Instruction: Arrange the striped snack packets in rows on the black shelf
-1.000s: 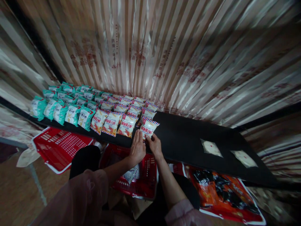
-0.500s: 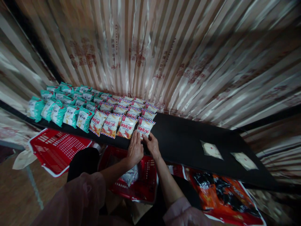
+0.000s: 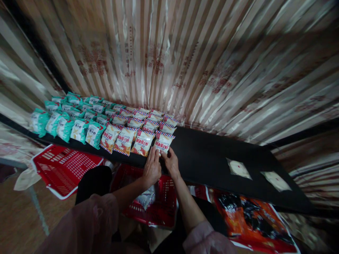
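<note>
Several white snack bags with striped edges (image 3: 143, 143) stand in rows on a black shelf (image 3: 206, 158), beside rows of teal bags (image 3: 65, 128) on the left. At the right end of the front row, a white snack bag (image 3: 163, 141) stands upright between my hands. My left hand (image 3: 153, 165) touches its lower left part, fingers extended and close together. My right hand (image 3: 171, 162) holds its lower right corner between thumb and fingers. The fingertips partly cover the bag's bottom.
Two flat pale packets (image 3: 239, 169) lie at the shelf's right. Below are a red basket with a bag inside (image 3: 165, 211), a tilted red basket (image 3: 66, 169) at left, and orange and black packages (image 3: 251, 215) at right. Behind hangs a striped curtain (image 3: 164, 53).
</note>
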`<state>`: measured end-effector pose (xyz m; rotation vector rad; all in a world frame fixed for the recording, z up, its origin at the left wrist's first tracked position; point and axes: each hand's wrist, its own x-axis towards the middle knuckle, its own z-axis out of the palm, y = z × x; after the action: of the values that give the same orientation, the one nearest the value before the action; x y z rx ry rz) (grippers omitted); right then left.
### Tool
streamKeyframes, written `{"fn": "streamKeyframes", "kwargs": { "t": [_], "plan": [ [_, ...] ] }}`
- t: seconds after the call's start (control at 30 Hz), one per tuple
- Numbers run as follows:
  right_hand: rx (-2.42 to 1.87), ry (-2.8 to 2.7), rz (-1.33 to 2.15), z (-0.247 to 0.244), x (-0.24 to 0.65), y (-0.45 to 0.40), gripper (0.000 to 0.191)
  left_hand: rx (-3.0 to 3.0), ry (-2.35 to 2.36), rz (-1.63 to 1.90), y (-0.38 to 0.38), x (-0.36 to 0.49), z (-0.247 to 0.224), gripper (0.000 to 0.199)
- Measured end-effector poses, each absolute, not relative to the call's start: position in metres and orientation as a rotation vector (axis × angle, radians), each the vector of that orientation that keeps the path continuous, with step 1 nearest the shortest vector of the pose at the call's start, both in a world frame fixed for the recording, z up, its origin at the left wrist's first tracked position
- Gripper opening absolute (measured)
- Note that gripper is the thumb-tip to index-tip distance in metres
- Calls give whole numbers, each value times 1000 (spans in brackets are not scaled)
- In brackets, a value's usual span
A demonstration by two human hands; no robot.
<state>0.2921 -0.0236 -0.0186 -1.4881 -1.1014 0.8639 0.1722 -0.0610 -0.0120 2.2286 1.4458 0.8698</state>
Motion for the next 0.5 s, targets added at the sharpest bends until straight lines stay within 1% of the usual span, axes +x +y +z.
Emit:
{"fn": "streamKeyframes", "kwargs": {
  "t": [0.07, 0.23, 0.3, 0.5],
  "plan": [
    [-1541, -1137, 822, -20, 293, -25, 46, 2243, 1446, 860, -61, 172, -12, 62],
    [-1644, -1167, 642, -22, 294, -34, 54, 2289, 1439, 909, -64, 171, -17, 64],
    [-1649, -1173, 597, -23, 294, -37, 54, 2307, 1439, 929, -65, 171, -19, 64],
    [-1608, -1263, 530, -30, 296, -35, 42, 2355, 1459, 917, -66, 172, -21, 64]
  ]
}}
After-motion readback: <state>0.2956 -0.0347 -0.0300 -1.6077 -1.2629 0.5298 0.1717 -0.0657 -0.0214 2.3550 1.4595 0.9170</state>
